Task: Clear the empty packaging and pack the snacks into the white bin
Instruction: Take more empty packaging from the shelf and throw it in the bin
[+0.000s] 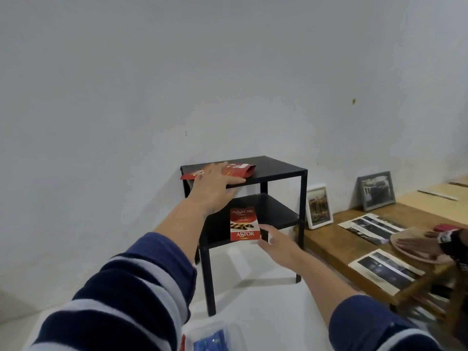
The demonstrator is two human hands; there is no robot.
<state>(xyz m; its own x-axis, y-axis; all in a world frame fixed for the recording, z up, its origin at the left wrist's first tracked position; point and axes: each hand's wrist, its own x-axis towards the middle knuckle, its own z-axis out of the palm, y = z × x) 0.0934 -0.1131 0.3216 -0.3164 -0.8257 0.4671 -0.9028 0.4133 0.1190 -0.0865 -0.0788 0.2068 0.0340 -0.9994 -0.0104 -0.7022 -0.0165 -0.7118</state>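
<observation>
A flattened red snack package (239, 169) lies on top of a small black side table (281, 168) against the wall. My left hand (215, 183) rests flat on that package with fingers spread and the thumb along the table's front edge. In front of the table's lower shelf (276, 211), my right hand (272, 239) holds a red Astor box (244, 224) upright by its right side. At the bottom edge the rim of a whitish plastic container (228, 330) with something blue inside is partly in view.
A low wooden bench (329, 239) stands to the right with two framed pictures (319, 207) leaning on the wall and several photo prints (387, 271). Another person's hand (417, 245), wearing a watch, holds a plate there.
</observation>
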